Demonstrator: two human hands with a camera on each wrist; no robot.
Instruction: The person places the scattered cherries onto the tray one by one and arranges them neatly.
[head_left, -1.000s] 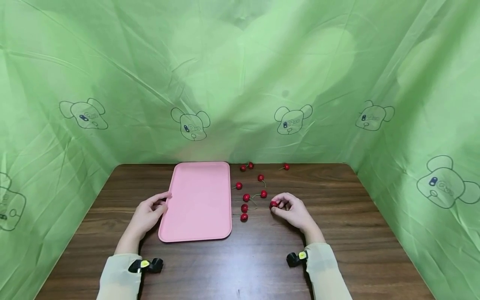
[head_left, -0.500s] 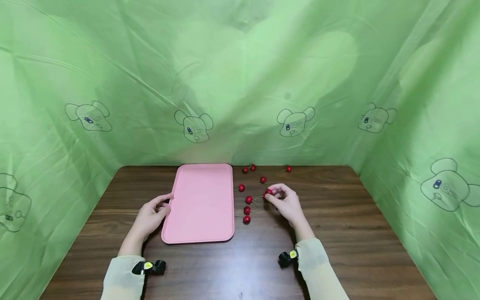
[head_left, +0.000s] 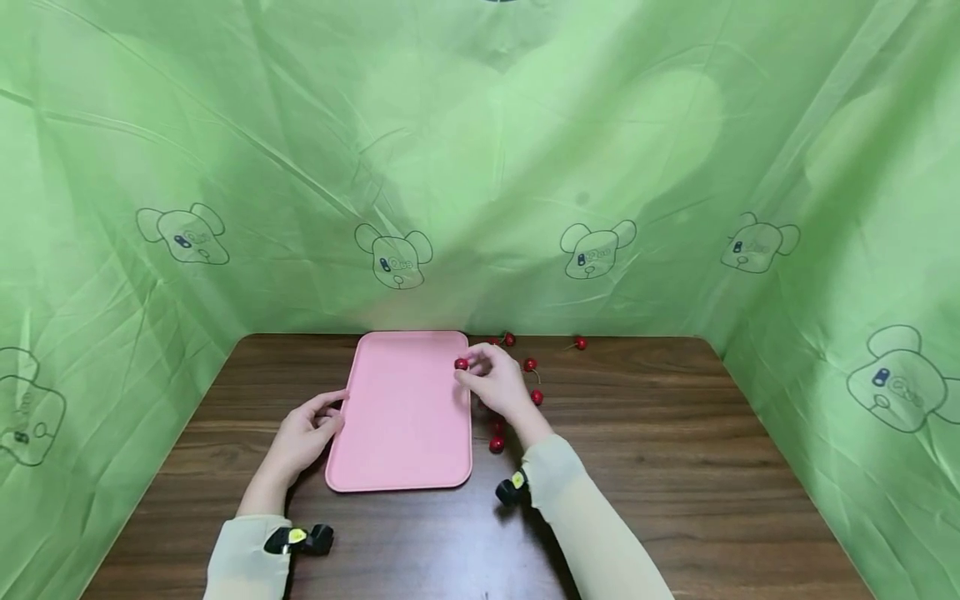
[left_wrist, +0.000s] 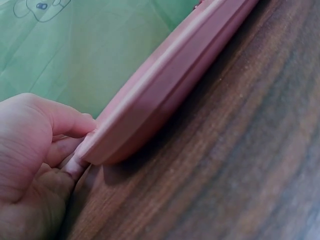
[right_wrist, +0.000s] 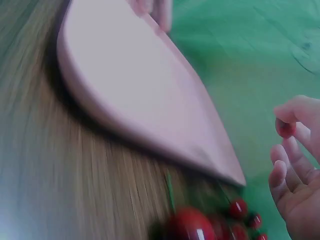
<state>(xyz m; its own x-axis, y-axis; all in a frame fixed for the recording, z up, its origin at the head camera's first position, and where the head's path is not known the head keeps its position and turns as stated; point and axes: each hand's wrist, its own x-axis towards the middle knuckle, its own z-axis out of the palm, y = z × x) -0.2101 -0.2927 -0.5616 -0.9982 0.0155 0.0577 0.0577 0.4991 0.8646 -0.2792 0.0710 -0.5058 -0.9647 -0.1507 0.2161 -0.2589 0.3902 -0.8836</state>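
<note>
My right hand [head_left: 495, 379] pinches a red cherry [head_left: 461, 364] between thumb and fingertips, above the right edge of a pink tray [head_left: 405, 417]. In the right wrist view the cherry [right_wrist: 285, 128] shows at the fingertips, and the other fingers curl loosely below it. At the tray's left side my left hand [head_left: 303, 433] grips the rim. Close up in the left wrist view, finger and thumb meet the tray's rim [left_wrist: 145, 100]. To the right of the tray lie several more cherries, such as one near the front [head_left: 497, 445], some hidden behind the right hand and forearm.
The dark wooden table [head_left: 675, 467] is bordered by green cloth walls [head_left: 480, 167] at the back and both sides. A cherry [head_left: 581, 343] lies near the back edge, apart from the others. Each sleeve carries a black wrist camera [head_left: 512, 489].
My right hand took a cherry near the stems on the table, then moved left with it to the tray's right edge. My left hand has stayed at the tray's left rim.
</note>
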